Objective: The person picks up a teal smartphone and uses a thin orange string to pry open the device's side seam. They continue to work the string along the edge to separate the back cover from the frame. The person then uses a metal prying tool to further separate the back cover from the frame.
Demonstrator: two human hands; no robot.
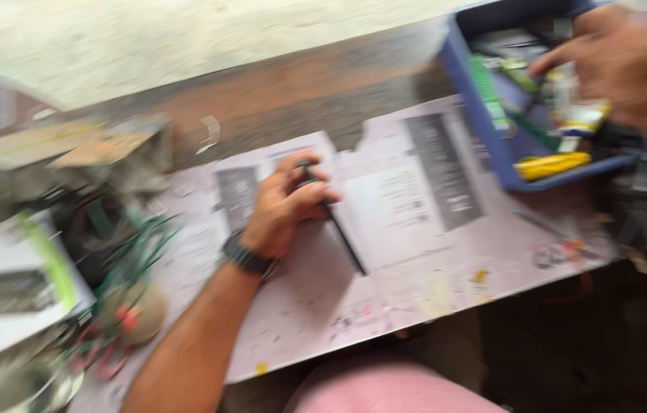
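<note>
Left hand (285, 203): near the middle of the view, fist closed round the upper end of a thin black tool (335, 222); a dark watch (245, 254) sits on the wrist.
Thin black tool: a slim dark rod, possibly a screwdriver or probe; its free end slants toward 5 o'clock over the board. It looks light and stiff, probably easy to roll, so the thicker upper end inside the fist seems the place to hold it.
Work board (415, 260): pale, scuffed sheet with printed patches, lying under hand and tool.
Clutter at 8 o'clock: green wires (136, 252) and a white box (2, 298), blurred.
Right hand (621, 57): at 1 o'clock, fingers curled down into a blue tray (472, 99); blur hides whether they grasp anything.
Blue tray contents: a yellow part (556, 164) and small packets, likely light and loose.
</note>
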